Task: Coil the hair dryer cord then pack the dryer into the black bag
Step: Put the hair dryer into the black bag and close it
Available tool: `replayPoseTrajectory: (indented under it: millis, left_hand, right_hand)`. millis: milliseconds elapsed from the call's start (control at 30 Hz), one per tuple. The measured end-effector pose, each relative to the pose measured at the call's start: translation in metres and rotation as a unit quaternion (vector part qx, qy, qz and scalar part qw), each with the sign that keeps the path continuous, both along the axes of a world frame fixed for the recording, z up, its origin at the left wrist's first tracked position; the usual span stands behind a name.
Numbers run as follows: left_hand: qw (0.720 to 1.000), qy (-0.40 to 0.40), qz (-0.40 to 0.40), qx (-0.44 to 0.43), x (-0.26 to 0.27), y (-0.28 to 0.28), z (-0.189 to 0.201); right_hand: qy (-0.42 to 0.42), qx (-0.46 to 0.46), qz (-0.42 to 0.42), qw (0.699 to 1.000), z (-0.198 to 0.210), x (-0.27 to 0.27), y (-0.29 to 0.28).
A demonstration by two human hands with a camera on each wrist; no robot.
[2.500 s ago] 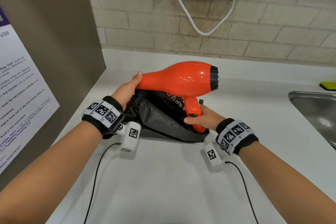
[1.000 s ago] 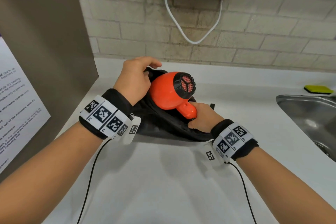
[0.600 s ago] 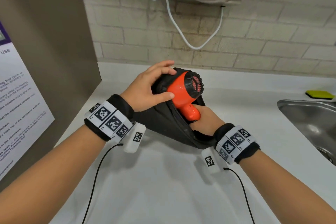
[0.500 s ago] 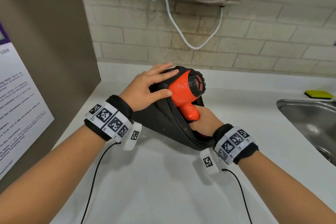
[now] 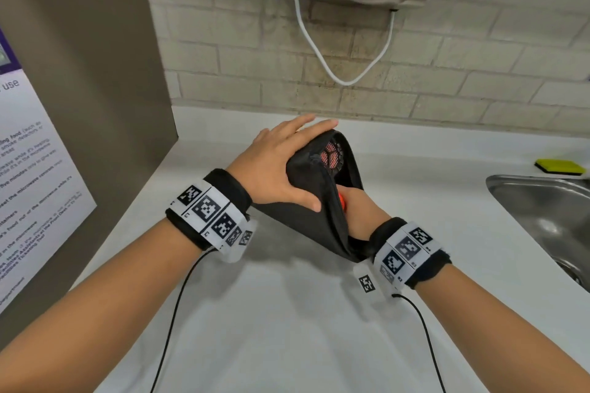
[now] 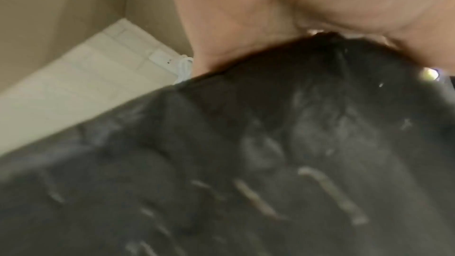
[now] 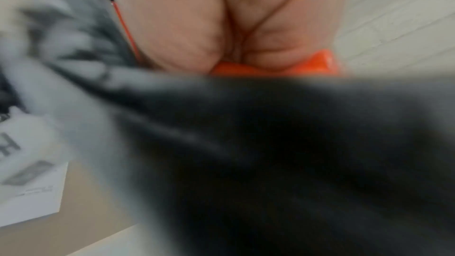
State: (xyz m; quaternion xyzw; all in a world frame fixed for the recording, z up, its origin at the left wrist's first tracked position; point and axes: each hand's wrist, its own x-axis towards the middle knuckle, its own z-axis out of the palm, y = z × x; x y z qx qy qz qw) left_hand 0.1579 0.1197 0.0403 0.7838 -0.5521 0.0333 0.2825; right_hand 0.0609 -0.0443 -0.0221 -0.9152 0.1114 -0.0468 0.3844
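— Where's the dryer right now?

— I see the orange hair dryer almost wholly inside the black bag. Only its mesh rear grille shows through the bag's open mouth, plus a sliver of orange handle lower down. The bag is held up off the white counter, tilted, with its mouth facing right and up.

— And my hands?

— My left hand lies flat over the outside of the bag, fingers straight and reaching past the top edge, thumb pressed against the fabric near the opening. It's pressing, not gripping. My right hand is pushed into the bag's mouth; in the right wrist view its palm is wrapped around the orange handle, so it's gripping the dryer.

— The cord?

— I can't tell; it's hidden in the bag or out of sight. The left wrist view gives me only blurred black fabric under the palm.

— Anything else nearby?

— A steel sink to the right, a yellow sponge behind it, and a white cable looping down the brick wall.
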Motion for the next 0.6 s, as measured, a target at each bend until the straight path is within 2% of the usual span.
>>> replayPoseTrajectory:
  millis: [67,167,233,300,367,400,467,500,533,600]
  left_hand:
    - [0.999,-0.024,0.023,0.020,0.000,0.002,0.001]
    - [0.998,-0.015,0.049,-0.020,-0.004,0.001,-0.001]
    - [0.997,-0.015,0.065,-0.038,-0.001,0.003,-0.001]
    - [0.994,-0.025,0.084,-0.064,0.006,0.009,0.003]
    - [0.990,-0.036,0.114,-0.071,0.017,0.017,0.007]
    - [0.989,-0.038,0.128,-0.067,0.022,0.021,0.008]
    - [0.986,-0.032,0.152,-0.064,0.029,0.026,0.009]
    - [0.984,-0.022,0.161,-0.068,0.031,0.027,0.008]
    - [0.983,-0.009,0.167,-0.072,0.033,0.028,0.007]
    - [0.982,0.022,0.171,-0.077,0.034,0.029,0.002]
  right_hand:
    - [0.004,-0.008,0.020,1.000,-0.002,0.000,-0.001]
    - [-0.016,-0.008,0.029,0.999,-0.005,0.000,0.002]
    - [0.007,-0.038,0.027,0.999,-0.006,0.000,-0.002]
    - [0.100,-0.134,-0.022,0.986,-0.011,-0.003,-0.016]
    - [0.129,-0.194,-0.058,0.971,-0.017,-0.011,-0.039]
    - [0.121,-0.244,-0.053,0.961,-0.019,-0.017,-0.048]
    - [0.114,-0.393,-0.024,0.912,-0.020,-0.022,-0.059]
    - [0.108,-0.437,-0.021,0.893,-0.019,-0.023,-0.061]
    - [0.097,-0.451,-0.033,0.887,-0.017,-0.022,-0.062]
    - [0.053,-0.430,-0.072,0.898,-0.007,-0.019,-0.063]
